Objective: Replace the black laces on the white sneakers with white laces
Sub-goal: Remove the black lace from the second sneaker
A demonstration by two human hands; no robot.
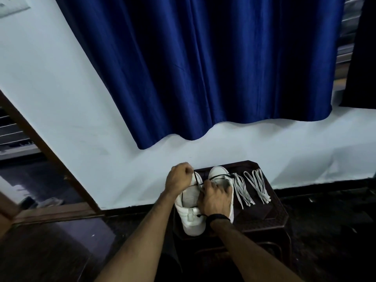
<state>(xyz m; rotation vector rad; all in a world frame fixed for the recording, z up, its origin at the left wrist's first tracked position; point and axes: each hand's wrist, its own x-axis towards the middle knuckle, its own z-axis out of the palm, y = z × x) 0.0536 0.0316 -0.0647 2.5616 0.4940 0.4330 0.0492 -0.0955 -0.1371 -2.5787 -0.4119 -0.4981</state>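
The black lace (197, 178), thin and limp, is pinched in the curled left hand (179, 178); the light sneaker (190, 212) is pressed down by the right hand (215, 198), fingers curled over it. The lace is best gripped near an eyelet.

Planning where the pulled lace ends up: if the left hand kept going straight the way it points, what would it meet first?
Likely the wall. The left hand, pinching the black lace, points up and away past the table's far edge; depth is unclear.
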